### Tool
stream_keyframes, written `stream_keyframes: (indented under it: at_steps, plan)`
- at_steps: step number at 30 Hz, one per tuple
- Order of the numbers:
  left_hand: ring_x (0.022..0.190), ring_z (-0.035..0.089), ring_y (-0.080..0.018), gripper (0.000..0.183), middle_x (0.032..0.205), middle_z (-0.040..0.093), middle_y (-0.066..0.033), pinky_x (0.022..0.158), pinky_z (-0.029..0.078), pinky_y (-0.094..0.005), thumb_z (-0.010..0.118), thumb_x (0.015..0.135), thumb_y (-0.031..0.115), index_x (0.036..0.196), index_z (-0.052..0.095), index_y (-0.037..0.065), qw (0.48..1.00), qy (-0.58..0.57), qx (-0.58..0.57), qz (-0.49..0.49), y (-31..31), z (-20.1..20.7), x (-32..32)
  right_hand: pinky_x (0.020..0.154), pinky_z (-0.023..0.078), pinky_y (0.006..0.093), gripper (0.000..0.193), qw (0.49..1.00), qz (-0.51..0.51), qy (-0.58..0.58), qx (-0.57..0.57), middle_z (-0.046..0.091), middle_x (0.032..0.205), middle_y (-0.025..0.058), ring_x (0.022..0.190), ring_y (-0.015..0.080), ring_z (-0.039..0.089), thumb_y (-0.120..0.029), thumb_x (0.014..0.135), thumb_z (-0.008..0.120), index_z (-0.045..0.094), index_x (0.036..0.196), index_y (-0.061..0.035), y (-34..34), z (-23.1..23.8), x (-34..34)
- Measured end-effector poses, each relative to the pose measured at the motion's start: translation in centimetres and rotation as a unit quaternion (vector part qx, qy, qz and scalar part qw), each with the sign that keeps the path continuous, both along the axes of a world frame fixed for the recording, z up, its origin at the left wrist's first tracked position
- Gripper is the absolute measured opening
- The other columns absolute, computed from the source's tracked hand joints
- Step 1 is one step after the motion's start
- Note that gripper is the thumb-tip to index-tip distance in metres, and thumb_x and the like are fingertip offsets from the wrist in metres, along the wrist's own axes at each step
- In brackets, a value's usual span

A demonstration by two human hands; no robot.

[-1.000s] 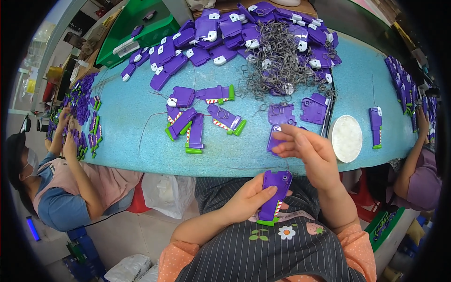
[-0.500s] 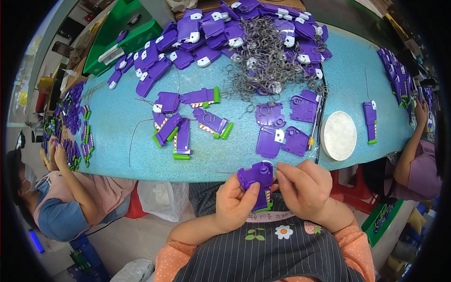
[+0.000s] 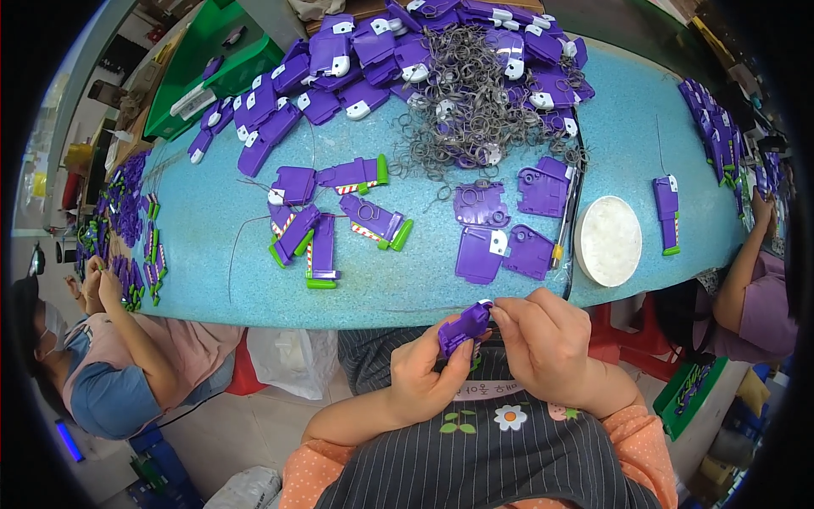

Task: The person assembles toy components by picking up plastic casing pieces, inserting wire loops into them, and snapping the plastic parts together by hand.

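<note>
In front of my apron, my left hand grips a purple plastic shell part between thumb and fingers, tilted, its ribbed inner side partly showing. At the part's white-tipped upper corner, my right hand has thumb and forefinger pinched; whatever is between them is too small to make out. On the table just beyond lie loose purple half shells, one with a wire ring on it. To their left are several purple leg pieces with green ends and red-and-white stripes.
A heap of grey wire rings covers purple parts at the back. A round white dish and a screwdriver are to the right. A green bin stands back left. Co-workers sit on the left and right.
The purple part has tilted in my left hand, so less of its face and striped lower end shows. My right fingers stay at its corner. The whole view has shifted slightly.
</note>
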State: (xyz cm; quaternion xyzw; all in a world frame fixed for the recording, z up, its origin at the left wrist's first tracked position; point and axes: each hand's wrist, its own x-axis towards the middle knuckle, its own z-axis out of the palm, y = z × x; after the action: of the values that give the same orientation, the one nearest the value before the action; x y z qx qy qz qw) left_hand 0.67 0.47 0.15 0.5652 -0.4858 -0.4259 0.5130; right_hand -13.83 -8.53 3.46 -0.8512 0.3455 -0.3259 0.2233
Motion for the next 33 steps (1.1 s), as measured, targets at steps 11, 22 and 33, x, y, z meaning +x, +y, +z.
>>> stream_keyframes:
  at_steps: [11,22,33]
  plan:
    - [0.064,0.063,-0.0293,0.033,0.076,0.062,-0.017,0.056,0.05,-0.0339,0.06,0.078,-0.002,0.11,0.053,-0.007,0.977,-0.158,-0.088,-0.113,-1.1,0.6,0.8,0.06,0.044,0.0357,0.011,0.975,0.056,-0.032,0.215,0.052,0.081,0.0145,0.071,0.0315,0.054,-0.006,0.081,0.06,0.054,0.088,0.0009,-2.2,0.6,0.2]
    - [0.092,0.063,-0.0184,0.029,0.11,0.061,-0.0143,0.079,0.052,-0.0293,0.046,0.094,0.006,0.12,0.043,-0.006,0.971,0.233,0.047,0.038,-0.3,1.6,1.5,0.059,0.044,0.0217,0.039,0.891,0.125,-0.191,0.393,0.053,0.108,0.0089,0.084,0.0118,0.052,-0.008,0.078,0.069,0.053,0.114,-0.0031,-1.2,-1.5,1.3]
    - [0.079,0.061,-0.0125,0.028,0.095,0.063,-0.0107,0.072,0.049,-0.0232,0.053,0.09,0.003,0.116,0.05,-0.007,0.994,0.054,-0.05,0.082,0.1,-0.4,1.4,0.069,0.047,0.0243,0.02,0.888,0.103,-0.21,0.395,0.06,0.104,0.015,0.087,0.0184,0.059,-0.002,0.087,0.054,0.059,0.105,0.0037,0.7,-2.4,3.3]
